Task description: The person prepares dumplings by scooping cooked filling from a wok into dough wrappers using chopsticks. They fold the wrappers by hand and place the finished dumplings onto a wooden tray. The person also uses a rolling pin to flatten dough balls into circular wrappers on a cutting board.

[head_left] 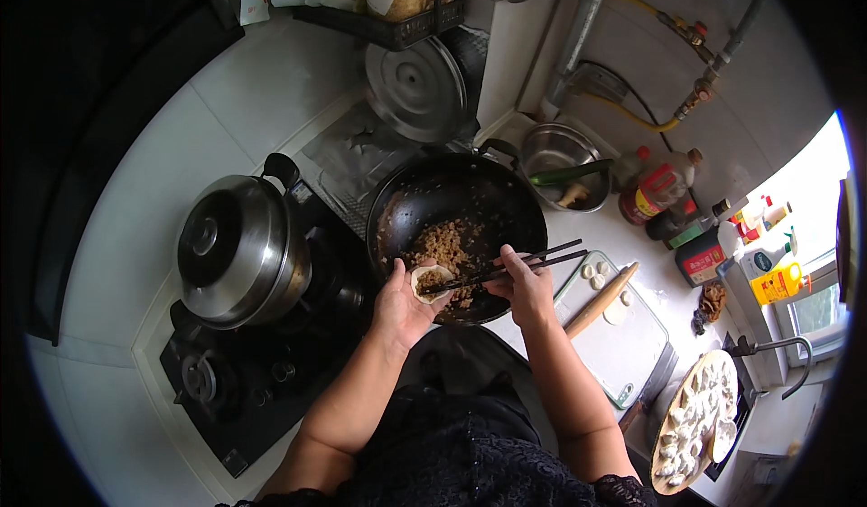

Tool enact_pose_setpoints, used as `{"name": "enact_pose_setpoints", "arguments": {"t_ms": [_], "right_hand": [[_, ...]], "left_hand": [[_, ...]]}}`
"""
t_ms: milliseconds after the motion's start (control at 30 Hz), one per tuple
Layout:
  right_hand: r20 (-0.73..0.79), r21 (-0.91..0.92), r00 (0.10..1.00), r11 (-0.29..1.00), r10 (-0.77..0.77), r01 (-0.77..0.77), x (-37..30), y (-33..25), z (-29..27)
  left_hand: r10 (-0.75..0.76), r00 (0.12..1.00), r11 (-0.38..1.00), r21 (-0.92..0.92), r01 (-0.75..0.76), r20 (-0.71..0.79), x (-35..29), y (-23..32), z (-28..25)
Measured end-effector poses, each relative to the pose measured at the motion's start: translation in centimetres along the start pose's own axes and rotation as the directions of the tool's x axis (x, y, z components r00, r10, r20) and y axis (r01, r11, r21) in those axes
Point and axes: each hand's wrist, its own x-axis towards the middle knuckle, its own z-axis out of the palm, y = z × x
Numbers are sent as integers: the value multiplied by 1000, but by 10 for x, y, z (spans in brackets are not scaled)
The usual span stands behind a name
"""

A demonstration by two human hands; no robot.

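On the cupped palm of my left hand [399, 310] rests a round dumpling wrapper [419, 275] with brown minced filling [433, 280] in its middle. My right hand [526, 288] grips a pair of dark chopsticks [555, 256], whose tips reach down to the filling on the wrapper. Both hands are above the near edge of a black wok [397, 195]. Loose minced filling [442, 239] lies in the wok's bottom and on its near side. The thumb side of the right hand is partly hidden by the chopsticks and fingers.
A steel lidded pot [239, 245] stands on the black stove [235, 399] at left. Right of the wok are a cutting board [632, 358], a rolling pin [603, 299] and a steel bowl [564, 150]. Bottles [655, 195] line the wall. Shaped dumplings fill a round tray [666, 471].
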Motion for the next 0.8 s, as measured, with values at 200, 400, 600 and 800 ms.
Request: {"name": "enact_pose_setpoints", "arguments": {"t_ms": [200, 400, 600, 800], "right_hand": [[15, -18, 1000, 1000, -18, 19, -2, -7, 1], [-11, 231, 1000, 973, -3, 6, 14, -9, -20], [674, -536, 544, 177, -499, 826, 27, 46, -26], [863, -502, 501, 4, -63, 865, 3, 45, -19]], "left_hand": [[-11, 1000, 1000, 12, 11, 1, -4, -1, 6], [3, 1000, 1000, -4, -4, -31, -3, 3, -4], [-24, 999, 998, -55, 26, 44, -1, 5, -4], [-61, 995, 995, 89, 54, 83, -8, 9, 22]]}}
